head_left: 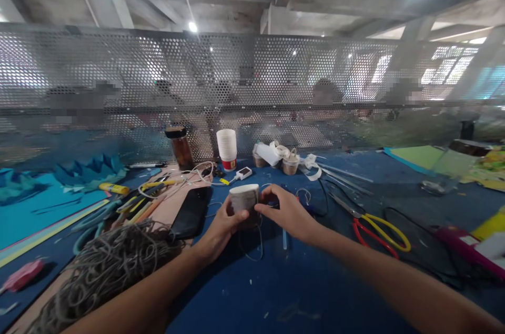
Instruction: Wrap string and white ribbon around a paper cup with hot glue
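Observation:
My left hand (221,226) is closed around a paper cup (243,198), thumb across its front and white rim facing up. Grey cord seems to be wound around the cup's wall. At the cup's right side is my right hand (290,211), thumb and forefinger curled in against it; what lies between those fingertips is too small to make out. Below the cup, a thin loop of cord (261,250) hangs over the blue table. A tangled heap of grey cord (118,255) lies left of my left hand, beside a black phone (192,212).
Scissors (381,229) with red and yellow handles lie to the right. Behind the cup stand stacked paper cups (226,147), a dark-lidded jar (180,149) and a white power bank-like device (243,172). Teal paper (43,208) covers the left. A perforated metal screen (252,71) closes the back.

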The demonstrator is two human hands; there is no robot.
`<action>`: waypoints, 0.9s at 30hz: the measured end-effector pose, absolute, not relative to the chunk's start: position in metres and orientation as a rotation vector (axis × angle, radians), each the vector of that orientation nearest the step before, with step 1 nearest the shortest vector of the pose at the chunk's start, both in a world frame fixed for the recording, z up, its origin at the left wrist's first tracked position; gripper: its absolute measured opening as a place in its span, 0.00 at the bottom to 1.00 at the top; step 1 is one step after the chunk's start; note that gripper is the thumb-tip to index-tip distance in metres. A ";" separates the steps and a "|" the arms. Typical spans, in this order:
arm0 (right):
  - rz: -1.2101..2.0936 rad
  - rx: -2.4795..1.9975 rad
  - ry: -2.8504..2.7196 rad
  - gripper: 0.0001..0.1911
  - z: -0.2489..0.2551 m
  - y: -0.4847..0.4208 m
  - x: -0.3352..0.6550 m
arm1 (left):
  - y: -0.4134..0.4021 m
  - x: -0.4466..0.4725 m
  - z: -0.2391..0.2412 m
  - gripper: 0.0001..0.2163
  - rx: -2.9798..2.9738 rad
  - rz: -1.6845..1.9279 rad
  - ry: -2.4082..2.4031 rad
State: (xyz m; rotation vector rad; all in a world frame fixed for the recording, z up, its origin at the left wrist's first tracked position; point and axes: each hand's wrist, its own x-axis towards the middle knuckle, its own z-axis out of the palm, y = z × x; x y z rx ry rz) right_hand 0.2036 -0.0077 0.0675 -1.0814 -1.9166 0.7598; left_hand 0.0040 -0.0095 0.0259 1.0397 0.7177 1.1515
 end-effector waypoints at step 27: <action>1.098 -1.029 -1.541 0.11 0.056 0.002 0.214 | -0.009 0.007 0.025 0.31 1.075 1.104 0.714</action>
